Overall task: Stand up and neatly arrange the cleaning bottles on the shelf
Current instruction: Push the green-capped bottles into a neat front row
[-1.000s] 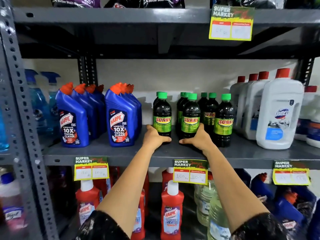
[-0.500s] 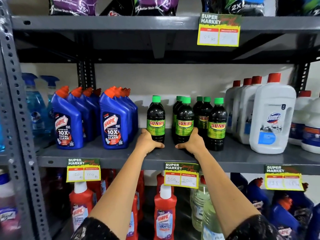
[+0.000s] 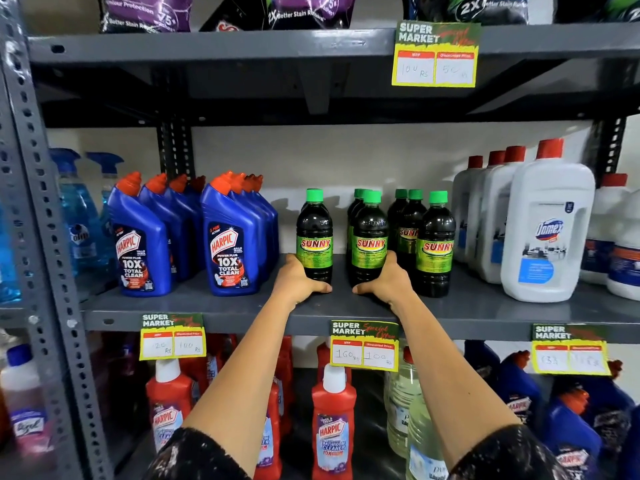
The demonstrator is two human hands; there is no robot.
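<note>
Several dark Sunny bottles with green caps stand upright in rows on the grey middle shelf (image 3: 346,308). My left hand (image 3: 298,280) wraps the base of the leftmost Sunny bottle (image 3: 314,233). My right hand (image 3: 388,282) wraps the base of the Sunny bottle beside it (image 3: 370,237). A third front Sunny bottle (image 3: 437,244) stands to the right, untouched, with more rows behind. A narrow gap separates the two held bottles.
Blue Harpic bottles (image 3: 230,244) stand left of the Sunny bottles, blue spray bottles (image 3: 78,216) further left. White Domex jugs (image 3: 547,230) fill the right. Red Harpic bottles (image 3: 332,424) sit on the shelf below. Price tags (image 3: 363,344) hang off the shelf edge.
Both hands stay on the bases of the same two bottles. The camera has tilted up slightly, so the shelf sits lower in view.
</note>
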